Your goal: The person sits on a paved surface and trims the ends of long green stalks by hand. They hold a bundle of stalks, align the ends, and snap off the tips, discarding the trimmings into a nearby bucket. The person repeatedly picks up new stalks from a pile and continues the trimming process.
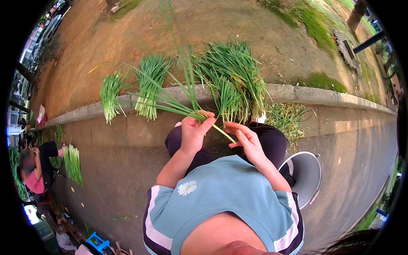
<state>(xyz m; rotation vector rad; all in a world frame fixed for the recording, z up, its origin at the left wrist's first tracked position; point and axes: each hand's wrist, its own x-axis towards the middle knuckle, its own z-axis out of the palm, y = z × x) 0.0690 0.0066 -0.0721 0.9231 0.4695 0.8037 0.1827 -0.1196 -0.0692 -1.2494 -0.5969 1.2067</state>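
Observation:
My left hand [197, 129] pinches a few long green leafy stalks [181, 110], likely garlic chives, near their pale stem ends; the leaves fan out up and to the left. At the pale ends, my right hand [244, 138] has its fingers apart; whether a fingertip touches them is unclear. Beyond my hands a large heap of the same greens [236, 76] lies across the kerb. Left of it, a sorted bundle [151, 86] and a smaller bundle [111, 94] rest on the kerb with pale ends towards me.
A grey bucket [306, 178] stands at my right side. Loose trimmings [287, 121] lie by the stone kerb [318, 95]. At far left a person [35, 172] sits near another bundle [73, 164]. A blue plastic stool [98, 243] stands at lower left.

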